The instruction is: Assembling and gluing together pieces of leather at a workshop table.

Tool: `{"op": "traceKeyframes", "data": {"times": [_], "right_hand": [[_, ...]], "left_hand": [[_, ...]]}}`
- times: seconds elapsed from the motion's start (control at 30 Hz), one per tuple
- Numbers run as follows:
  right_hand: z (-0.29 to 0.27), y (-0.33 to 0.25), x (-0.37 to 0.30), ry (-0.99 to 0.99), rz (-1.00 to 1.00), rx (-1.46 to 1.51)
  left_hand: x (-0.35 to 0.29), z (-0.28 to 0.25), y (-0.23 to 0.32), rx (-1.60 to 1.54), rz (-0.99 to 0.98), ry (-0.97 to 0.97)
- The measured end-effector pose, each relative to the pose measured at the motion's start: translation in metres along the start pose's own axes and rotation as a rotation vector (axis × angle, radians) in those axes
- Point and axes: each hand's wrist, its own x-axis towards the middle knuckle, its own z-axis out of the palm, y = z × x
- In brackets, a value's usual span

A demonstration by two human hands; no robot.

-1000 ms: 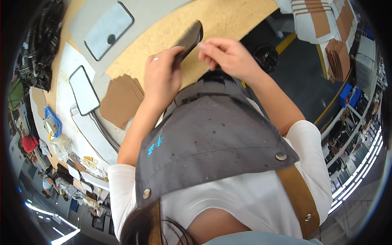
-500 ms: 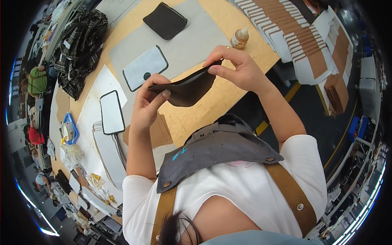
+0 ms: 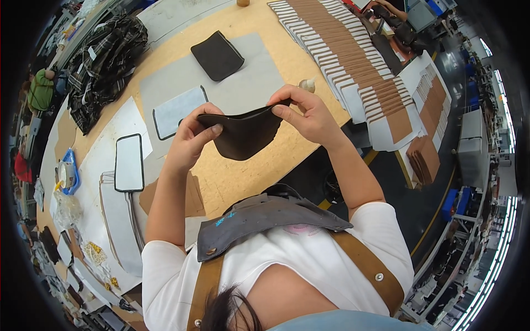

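Note:
A black leather pouch (image 3: 246, 135) hangs between my two hands above the table, its top edge parted a little. My left hand (image 3: 193, 135) pinches its left upper corner, thumb on the near side. At the opposite corner, my right hand (image 3: 303, 115) grips the edge between thumb and fingers. Beyond it, a similar black piece (image 3: 217, 55) lies flat on a grey sheet (image 3: 154, 77). A pale panel with a dark border (image 3: 182, 105) rests partly behind my left hand. Near my right fingers stands a small bottle (image 3: 307, 85), mostly covered by the hand.
Long rows of stacked brown-and-white pieces (image 3: 342, 60) line the right side. On the left are a dark plaid cloth heap (image 3: 107, 60), a white dark-edged panel (image 3: 129, 163), a blue tape holder (image 3: 68, 172) and brown card (image 3: 187, 196). Another person's arm (image 3: 393, 10) shows at upper right.
The pouch has tilted so more of its front face shows, and its opening looks wider. Both hands keep their hold. The whole view has shifted with my head.

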Motion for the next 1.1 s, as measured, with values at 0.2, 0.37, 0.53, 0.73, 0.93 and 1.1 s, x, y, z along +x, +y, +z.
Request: {"op": "traceKeyframes", "data": {"times": [0.2, 0.37, 0.53, 0.73, 0.93, 1.1], "right_hand": [[-0.002, -0.009, 0.003, 0.021, 0.026, -0.014], [0.003, -0.007, 0.002, 0.097, 0.005, -0.019], [0.002, -0.007, 0.001, 0.153, 0.100, 0.017], [0.003, -0.008, -0.003, 0.148, 0.109, 0.045], [0.001, -0.014, -0.001, 0.116, 0.041, -0.124], [0.003, -0.023, 0.001, 0.090, -0.046, -0.332]], "left_hand": [[0.004, 0.013, 0.007, 0.054, 0.065, 0.068], [0.010, 0.020, 0.011, 0.594, 0.402, 0.157], [0.013, 0.027, 0.018, 0.699, 0.362, 0.160], [0.013, 0.025, 0.019, 0.704, 0.309, 0.141], [0.015, 0.022, 0.020, 0.661, 0.297, 0.124], [0.013, 0.021, 0.018, 0.694, 0.283, 0.224]]}}
